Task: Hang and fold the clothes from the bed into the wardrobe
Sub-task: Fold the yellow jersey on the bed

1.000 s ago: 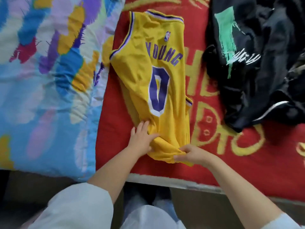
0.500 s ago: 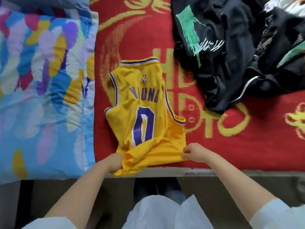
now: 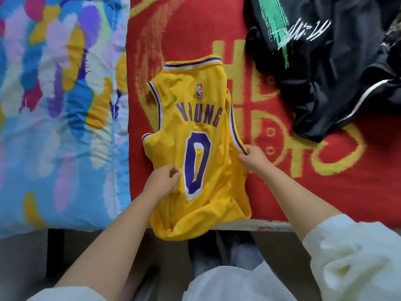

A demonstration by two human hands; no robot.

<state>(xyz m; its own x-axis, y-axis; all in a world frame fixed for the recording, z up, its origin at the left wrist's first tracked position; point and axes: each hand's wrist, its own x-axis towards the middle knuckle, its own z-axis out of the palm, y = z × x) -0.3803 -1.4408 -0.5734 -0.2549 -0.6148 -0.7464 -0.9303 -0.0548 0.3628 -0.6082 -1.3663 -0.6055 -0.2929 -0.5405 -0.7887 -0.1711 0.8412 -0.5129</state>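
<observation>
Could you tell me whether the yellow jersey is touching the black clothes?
Apart: the head view shows red blanket between the yellow jersey and the black clothes.

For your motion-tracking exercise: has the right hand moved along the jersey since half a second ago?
Yes. The right hand has gone from the yellow jersey's bottom hem up to its armhole edge, away from the bed edge.

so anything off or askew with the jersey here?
Yes. The yellow jersey lies slightly tilted, and its bunched hem hangs over the edge of the bed. The left hand and the right hand grip its sides. No damage shows.
</observation>
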